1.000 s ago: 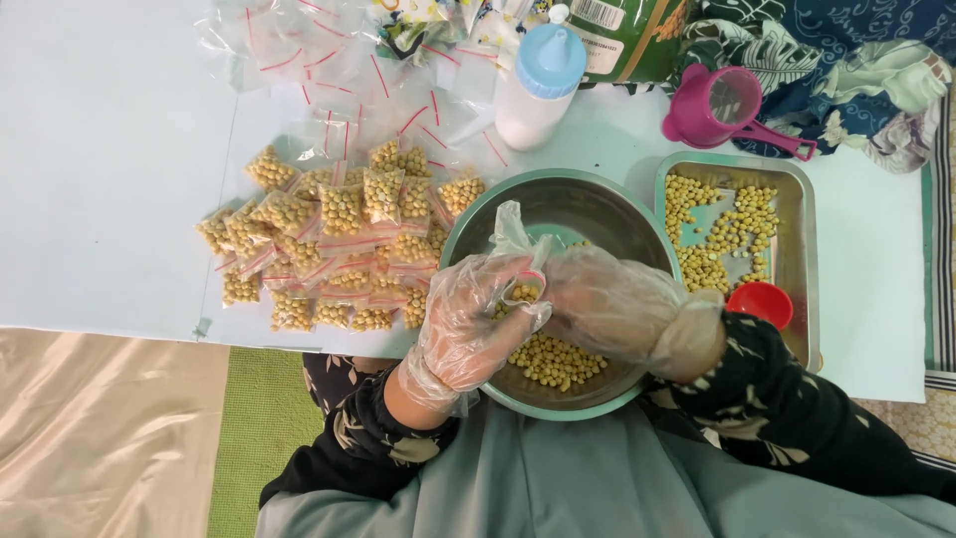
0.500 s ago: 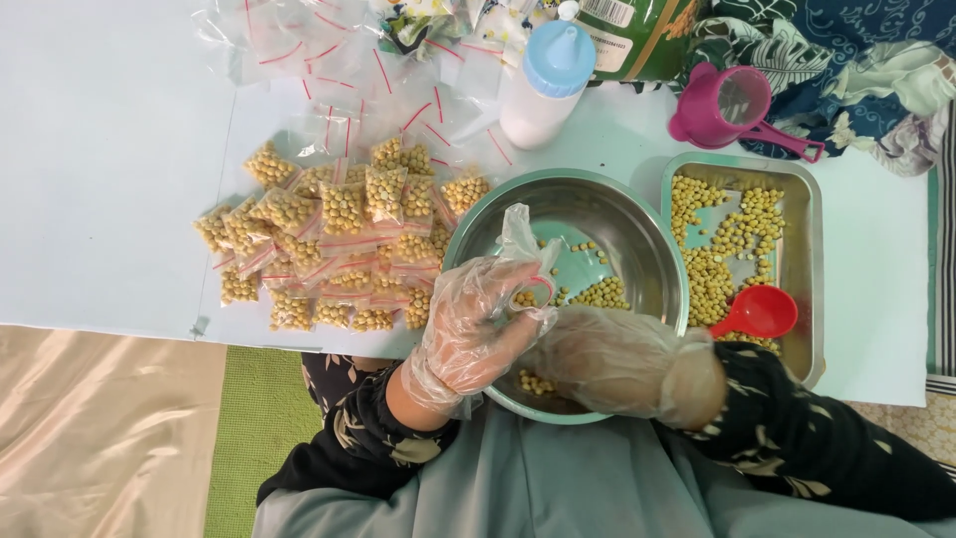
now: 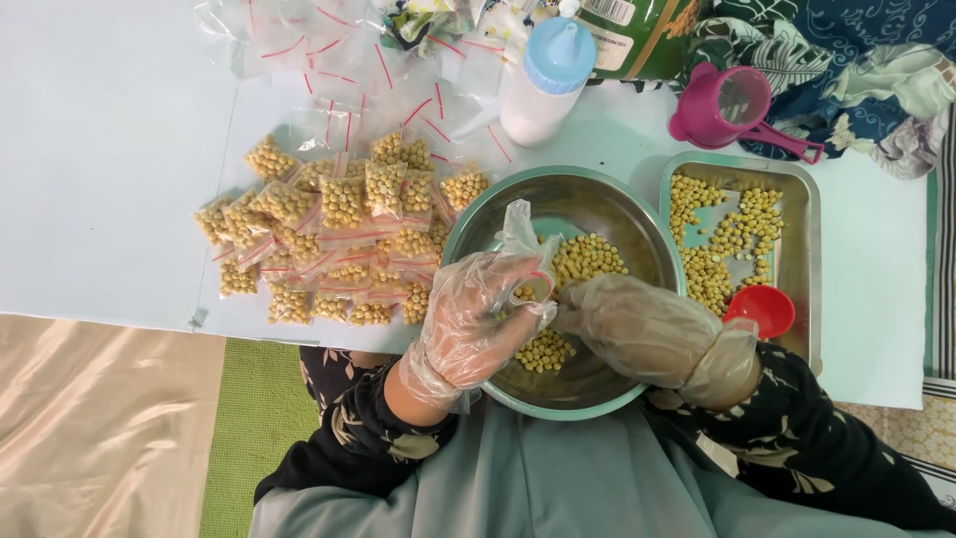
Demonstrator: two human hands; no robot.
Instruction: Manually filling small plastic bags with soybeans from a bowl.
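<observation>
Over the bowl [image 3: 597, 194], both hands [image 3: 558, 319] have shifted slightly right

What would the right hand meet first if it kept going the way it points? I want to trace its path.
The right hand points leftward in the metal bowl; it would likely first meet the small clear bag held by the left hand, though depth is unclear.

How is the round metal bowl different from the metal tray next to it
The round metal bowl is deep and curved; the metal tray is rectangular and shallow. Both gloved hands, left hand and right hand, work over the bowl; the tray holds a red scoop. Both are steel and hold yellow beans.
</observation>
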